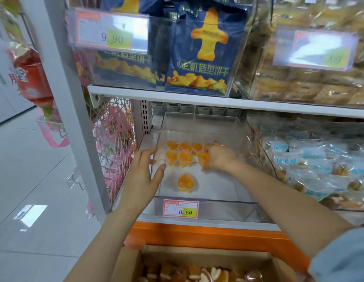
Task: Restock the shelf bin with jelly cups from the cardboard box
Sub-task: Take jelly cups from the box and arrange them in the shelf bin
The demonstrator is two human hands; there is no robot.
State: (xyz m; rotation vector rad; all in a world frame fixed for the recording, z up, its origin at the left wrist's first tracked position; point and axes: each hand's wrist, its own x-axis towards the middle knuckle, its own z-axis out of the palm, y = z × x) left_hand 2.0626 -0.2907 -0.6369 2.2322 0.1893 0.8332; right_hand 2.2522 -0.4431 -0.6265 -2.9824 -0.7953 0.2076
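Observation:
A clear plastic shelf bin (pixel 199 123) sits on the lower shelf with a price tag reading 8.60 on its front. Several orange heart-shaped jelly cups (pixel 184 152) lie in two rows in its middle, and one jelly cup (pixel 185 183) lies alone nearer the front. My left hand (pixel 143 171) grips the bin's left wall, thumb inside. My right hand (pixel 216 157) reaches into the bin with fingers curled over jelly cups at the right end of the rows. The open cardboard box (pixel 199 265) of jelly cups is at the bottom of the view.
A clear bin of blue biscuit bags (pixel 197 49) stands on the shelf above, with a bin of pastries (pixel 311 78) to its right. Blue-white wrapped snacks (pixel 315 165) fill the neighbouring bin on the right. A wire mesh side panel (pixel 114 143) and tiled floor lie to the left.

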